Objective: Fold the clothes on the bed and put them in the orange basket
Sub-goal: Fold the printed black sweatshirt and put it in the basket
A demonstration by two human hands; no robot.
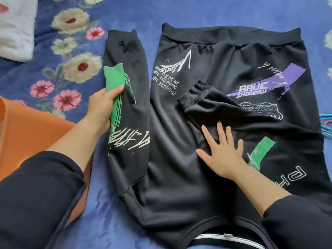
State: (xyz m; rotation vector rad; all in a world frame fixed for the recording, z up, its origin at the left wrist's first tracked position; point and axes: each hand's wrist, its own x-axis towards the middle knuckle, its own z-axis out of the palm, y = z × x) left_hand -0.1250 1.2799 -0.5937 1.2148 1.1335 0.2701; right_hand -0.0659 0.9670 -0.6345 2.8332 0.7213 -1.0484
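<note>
A black sweatshirt (pixel 206 72) with white, purple and green prints lies spread flat on the bed, hem far from me, collar near me. Its right sleeve (pixel 222 105) is folded across the chest. Its left sleeve (pixel 129 97) lies straight along the garment's left side. My left hand (pixel 104 105) grips the outer edge of that left sleeve at the green print. My right hand (pixel 222 151) rests flat, fingers spread, on the folded sleeve and chest. The orange basket (pixel 27 133) stands at the left, partly behind my left arm.
The bed is covered by a blue blanket with a flower pattern (pixel 75 69). A white pillow (pixel 16 27) lies at the far left corner. Coloured hangers (pixel 326 126) poke in at the right edge.
</note>
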